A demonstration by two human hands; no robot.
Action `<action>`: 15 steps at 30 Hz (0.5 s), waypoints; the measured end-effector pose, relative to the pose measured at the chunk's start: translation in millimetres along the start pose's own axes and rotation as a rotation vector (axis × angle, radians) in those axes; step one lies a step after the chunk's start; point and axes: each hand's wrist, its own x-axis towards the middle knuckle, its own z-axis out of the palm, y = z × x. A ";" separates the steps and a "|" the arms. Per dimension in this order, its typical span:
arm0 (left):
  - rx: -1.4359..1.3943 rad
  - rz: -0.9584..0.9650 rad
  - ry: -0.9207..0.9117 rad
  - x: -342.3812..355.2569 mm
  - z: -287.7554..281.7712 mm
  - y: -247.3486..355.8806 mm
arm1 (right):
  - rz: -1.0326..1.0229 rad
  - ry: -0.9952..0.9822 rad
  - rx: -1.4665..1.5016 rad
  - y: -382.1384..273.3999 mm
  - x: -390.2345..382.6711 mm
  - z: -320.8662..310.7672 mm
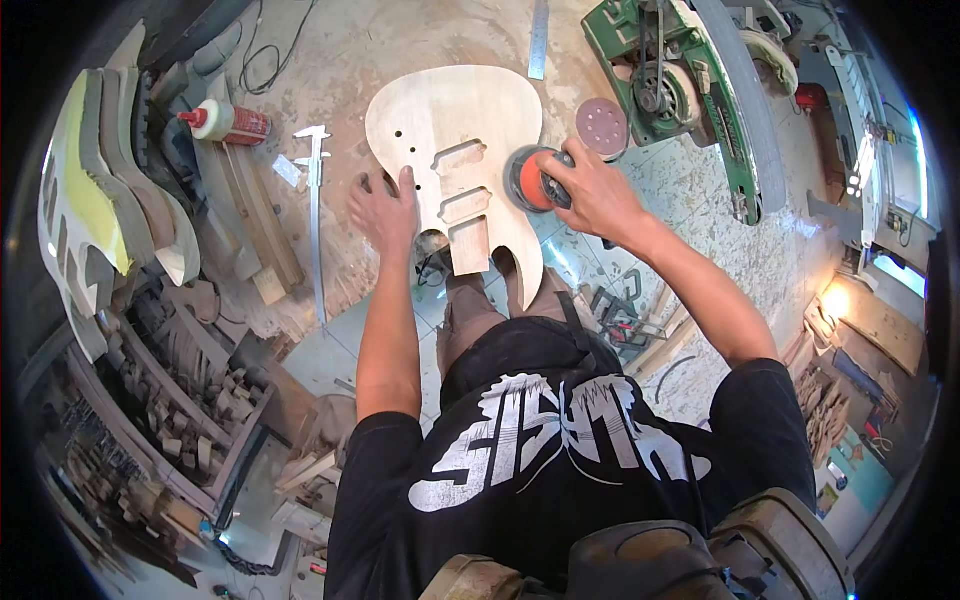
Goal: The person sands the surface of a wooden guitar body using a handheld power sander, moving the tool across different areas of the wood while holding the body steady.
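A pale, unpainted wooden electric guitar body lies on the workbench in front of me, its horns toward me. Three rectangular cavities run down its middle, and small dark holes show near its left edge. My left hand is beside that edge with fingers apart, the thumb against the wood. My right hand is closed around an orange and black orbital sander, which sits at the body's right edge. Its pad's underside is hidden. A round brown sanding disc with holes lies just beyond my right hand.
Left of the body are a caliper, a white-and-red glue bottle and wooden strips. A steel ruler lies at the back. A green belt machine stands at right. Curved wooden body shapes crowd the far left; clamps are lower right.
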 end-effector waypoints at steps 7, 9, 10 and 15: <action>0.003 0.003 -0.011 0.3 0.0 3.6 | 0.043 0.006 -0.007 7.0 -14.9 3.3; 0.010 -0.004 -0.008 0.8 0.1 1.6 | 0.006 0.043 -0.001 -0.6 -6.3 6.9; 0.012 -0.002 -0.007 0.5 0.1 0.5 | 0.007 0.044 0.001 -5.3 -3.9 6.7; -0.006 -0.016 -0.024 0.6 -3.0 3.9 | -0.017 0.016 0.000 1.0 -13.2 11.9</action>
